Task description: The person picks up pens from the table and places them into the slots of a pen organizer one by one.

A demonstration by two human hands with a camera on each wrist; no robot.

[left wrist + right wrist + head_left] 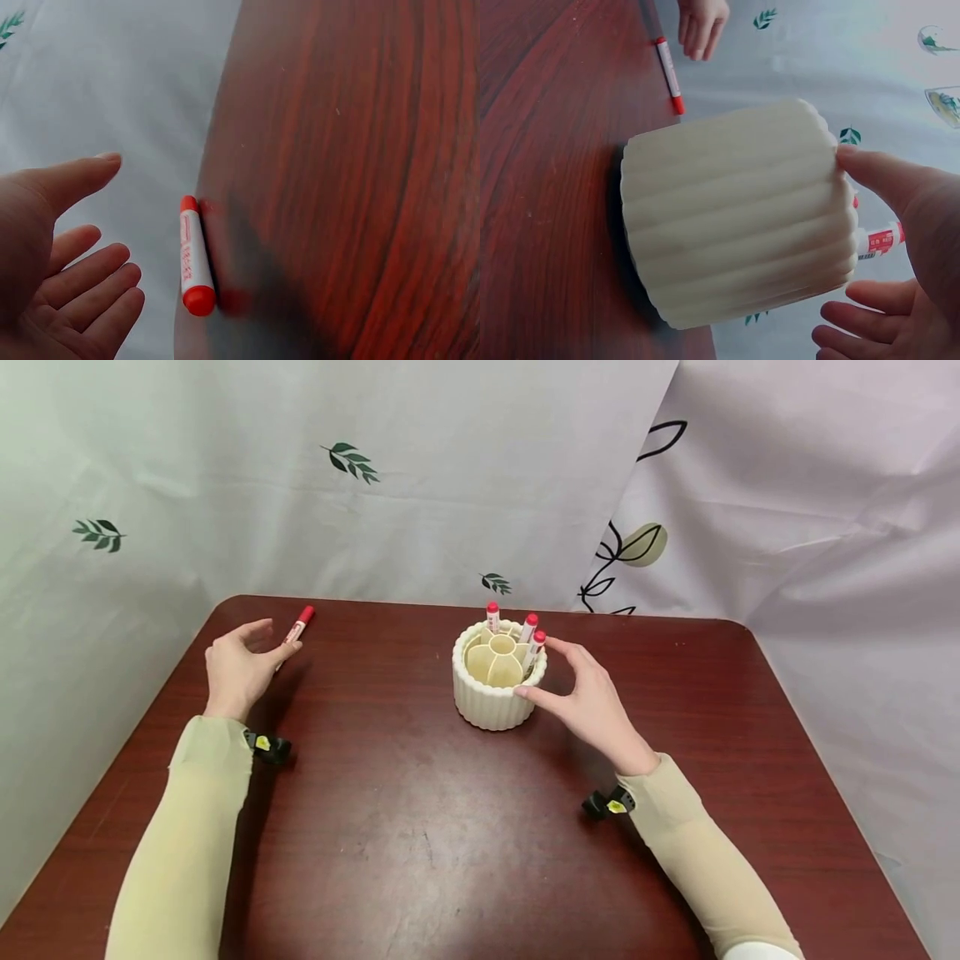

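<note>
In the head view, my left hand [238, 668] hovers at the table's left side, close to a red-capped marker [300, 625]. Its thumb and fingers are spread, with the marker lying on the tabletop apart from them in the left wrist view. A round cream pen holder [491, 706] with fluted walls and several compartments stands near the table's back. Three red-capped markers [492, 617] stand in it, at its back and right. My right hand [592, 702] is at the holder's right side. The thumb touches the rim; the other fingers extend loosely beside it.
The dark red-brown wooden table [375, 827] has rounded back corners. A pale curtain [450, 477] with leaf prints hangs behind it and at both sides. Small black wrist cameras [277, 750] sit on both sleeved forearms.
</note>
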